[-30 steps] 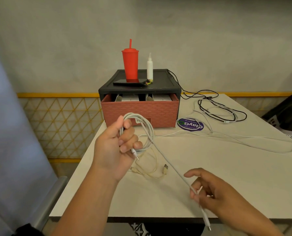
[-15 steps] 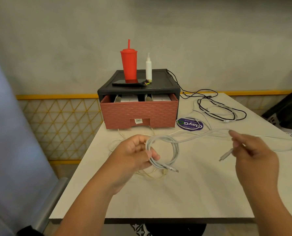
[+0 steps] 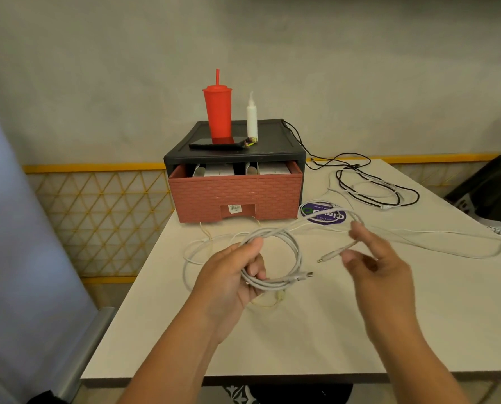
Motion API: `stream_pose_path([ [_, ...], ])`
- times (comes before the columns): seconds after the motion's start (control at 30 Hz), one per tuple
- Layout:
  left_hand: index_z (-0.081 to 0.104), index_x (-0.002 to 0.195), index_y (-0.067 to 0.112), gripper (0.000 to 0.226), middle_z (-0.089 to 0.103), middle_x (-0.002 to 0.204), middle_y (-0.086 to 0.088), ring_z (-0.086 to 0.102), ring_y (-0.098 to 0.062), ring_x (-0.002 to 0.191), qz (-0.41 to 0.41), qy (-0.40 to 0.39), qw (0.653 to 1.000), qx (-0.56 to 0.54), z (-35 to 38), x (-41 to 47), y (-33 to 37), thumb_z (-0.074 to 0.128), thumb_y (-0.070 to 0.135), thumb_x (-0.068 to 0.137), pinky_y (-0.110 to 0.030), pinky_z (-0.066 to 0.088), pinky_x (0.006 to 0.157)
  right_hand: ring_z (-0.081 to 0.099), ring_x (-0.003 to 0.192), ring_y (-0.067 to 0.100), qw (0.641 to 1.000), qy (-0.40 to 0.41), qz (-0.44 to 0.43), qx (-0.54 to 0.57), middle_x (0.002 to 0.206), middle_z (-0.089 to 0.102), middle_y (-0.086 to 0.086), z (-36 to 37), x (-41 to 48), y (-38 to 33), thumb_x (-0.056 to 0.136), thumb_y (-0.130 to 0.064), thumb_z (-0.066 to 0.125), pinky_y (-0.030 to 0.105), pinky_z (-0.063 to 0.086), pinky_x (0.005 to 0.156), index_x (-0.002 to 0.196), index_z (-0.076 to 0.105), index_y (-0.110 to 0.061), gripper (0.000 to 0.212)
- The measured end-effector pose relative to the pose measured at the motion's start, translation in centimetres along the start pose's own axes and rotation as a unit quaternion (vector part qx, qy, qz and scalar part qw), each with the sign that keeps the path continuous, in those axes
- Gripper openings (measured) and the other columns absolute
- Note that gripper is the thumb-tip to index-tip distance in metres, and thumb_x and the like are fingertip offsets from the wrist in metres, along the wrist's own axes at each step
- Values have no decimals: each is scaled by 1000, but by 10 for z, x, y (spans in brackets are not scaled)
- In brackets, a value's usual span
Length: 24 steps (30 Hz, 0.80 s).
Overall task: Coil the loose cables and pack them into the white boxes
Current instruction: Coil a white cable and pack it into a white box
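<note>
Near edge: matte off-white table [image 3: 301, 339], flat. Above it, the left hand [image 3: 229, 278] is curled round a round coil of smooth grey cable [image 3: 295, 255], thumb over the top strands, with a USB plug poking out to the right. The right hand [image 3: 374, 258] is blurred and half closed, its fingertips pinching the same cable's tail. A thin white cable [image 3: 447, 247] lies slack at right. Farther: round purple sticker [image 3: 323, 214], looped black cable [image 3: 409, 199]. Far: brick-textured reddish drawer [image 3: 234, 196], ajar, with white boxes [image 3: 272, 169] inside. On top are a red tumbler [image 3: 217, 112] and a white bottle [image 3: 251, 118].
</note>
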<state>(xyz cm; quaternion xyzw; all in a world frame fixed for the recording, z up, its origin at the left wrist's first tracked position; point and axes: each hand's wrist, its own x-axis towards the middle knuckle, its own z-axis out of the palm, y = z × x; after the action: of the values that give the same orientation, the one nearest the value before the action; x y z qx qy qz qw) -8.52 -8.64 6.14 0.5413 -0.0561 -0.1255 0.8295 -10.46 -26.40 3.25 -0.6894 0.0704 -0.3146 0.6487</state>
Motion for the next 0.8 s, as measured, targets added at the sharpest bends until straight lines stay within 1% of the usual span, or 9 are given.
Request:
stream_pose_path([
  [0.1,36,61,16,28,37,51,2,42,-10,50,-14,-2,999,-44,1,2,-8,58,30,70,-24,38,55,64,80,3,983,-44,116,134,108,64,-9,13,-14,6,84,11,56,7,48,66,120,58,-27,52],
  [0.2,36,62,17,28,38,51,4,42,-9,52,-20,8,997,-75,-1,4,-15,57,32,72,-26,38,58,67,82,10,937,-115,201,260,102,65,-2,20,-25,2,76,18,56,15,54,69,120,58,-12,54],
  [0.23,36,62,16,28,38,51,3,42,-9,52,-18,11,996,-81,-2,5,-17,57,33,72,-26,38,59,68,80,12,915,-142,219,307,98,66,0,22,-28,1,69,15,64,18,55,69,118,59,-9,55],
  [0.3,39,59,15,29,39,52,3,44,-9,52,-15,13,996,-86,-2,5,-20,57,34,72,-26,38,61,68,77,14,871,-187,245,382,94,68,7,24,-30,-2,43,-2,87,22,57,70,111,64,-4,72],
  [0.37,42,51,15,33,42,55,0,47,-10,55,-11,12,997,-77,-2,6,-22,57,38,71,-27,37,64,68,76,15,851,-214,256,405,90,70,10,27,-32,-3,29,-17,93,24,57,72,97,71,-6,73],
  [0.47,42,50,15,38,43,64,-8,48,-18,68,8,11,1000,-26,-1,4,-27,59,42,70,-30,36,68,65,70,17,846,-212,282,401,75,68,8,33,-34,-10,39,-25,91,29,56,71,77,71,-11,46],
  [0.57,42,56,12,43,41,65,-12,46,-22,68,36,18,999,28,1,2,-32,70,39,73,-32,38,72,59,57,15,855,-171,324,368,57,58,4,38,-35,-18,65,-14,70,29,49,68,71,54,-10,18],
  [0.67,43,53,14,37,42,58,-6,44,-19,62,53,30,997,49,3,0,-35,61,41,72,-32,36,70,58,55,15,888,-157,323,285,58,56,6,41,-36,-22,77,4,58,26,47,59,77,49,-10,17],
  [0.8,43,53,15,39,41,53,0,41,-15,58,59,51,996,43,1,0,-28,67,36,75,-30,33,66,54,48,10,930,-166,284,162,67,57,7,41,-43,-23,80,5,61,23,43,48,87,46,-9,21],
])
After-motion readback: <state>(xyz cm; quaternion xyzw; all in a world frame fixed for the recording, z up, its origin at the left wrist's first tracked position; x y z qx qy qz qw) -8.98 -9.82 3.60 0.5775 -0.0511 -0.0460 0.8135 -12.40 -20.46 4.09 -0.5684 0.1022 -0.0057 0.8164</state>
